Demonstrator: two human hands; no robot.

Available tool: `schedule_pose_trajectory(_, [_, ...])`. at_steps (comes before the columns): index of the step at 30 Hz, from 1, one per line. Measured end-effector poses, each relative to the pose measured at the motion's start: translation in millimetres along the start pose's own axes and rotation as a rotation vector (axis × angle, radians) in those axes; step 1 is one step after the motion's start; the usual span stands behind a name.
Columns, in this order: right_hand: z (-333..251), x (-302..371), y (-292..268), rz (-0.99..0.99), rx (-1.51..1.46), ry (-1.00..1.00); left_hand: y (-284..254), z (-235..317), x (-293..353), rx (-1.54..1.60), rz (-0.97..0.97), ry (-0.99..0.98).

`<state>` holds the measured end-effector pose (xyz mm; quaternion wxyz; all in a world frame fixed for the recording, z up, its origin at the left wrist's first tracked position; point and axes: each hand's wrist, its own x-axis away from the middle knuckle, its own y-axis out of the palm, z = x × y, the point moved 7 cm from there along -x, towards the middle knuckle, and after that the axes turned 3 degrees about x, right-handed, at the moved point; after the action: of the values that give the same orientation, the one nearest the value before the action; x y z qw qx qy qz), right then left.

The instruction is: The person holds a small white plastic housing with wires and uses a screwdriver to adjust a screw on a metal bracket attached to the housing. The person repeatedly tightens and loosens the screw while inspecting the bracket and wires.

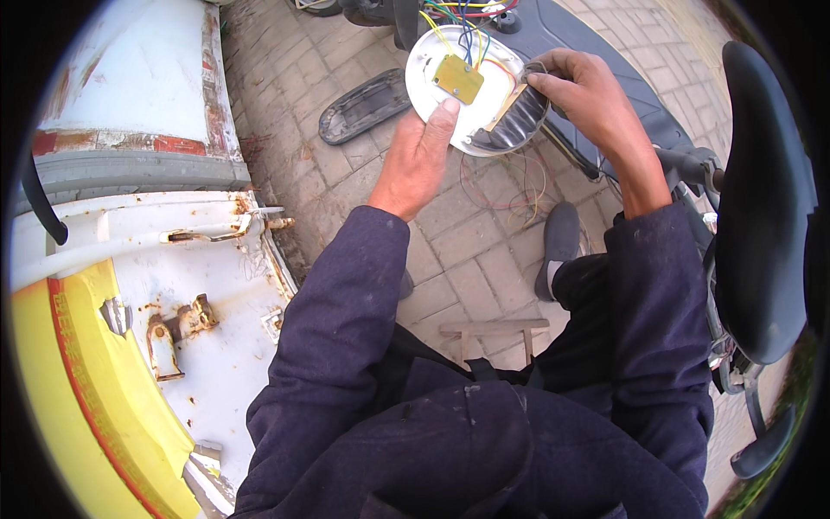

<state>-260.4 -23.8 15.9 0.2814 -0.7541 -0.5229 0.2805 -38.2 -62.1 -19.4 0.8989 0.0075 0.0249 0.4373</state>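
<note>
A round white housing, open at the back, is held up in front of me. My left hand grips its near left rim, thumb on top. Inside the housing sits a yellow-green circuit board with screws. Yellow, blue, green and red wires run from it toward the top of the view. Along the right side lies a dark ribbed part. At that side my right hand is closed, thumb and forefinger pinched at the rim near a thin wire; what lies between the fingertips is too small to make out.
A dark scooter with a grey footboard and black seat stands to the right. An oval black cover lies on the paving. Thin loose wires hang beneath the housing. A rusty white metal body lines the left.
</note>
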Motion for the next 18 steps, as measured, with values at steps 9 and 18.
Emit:
schedule_pose_trajectory(9, [2.0, 0.9, 0.1, 0.06, 0.068, 0.021, -0.3, -3.7, -3.0, 0.067, -0.005, 0.013])
schedule_pose_trajectory(18, [2.5, 5.2, 0.2, 0.044, 0.093, 0.109, 9.3, 1.5, 2.1, 0.065, 0.011, -0.061])
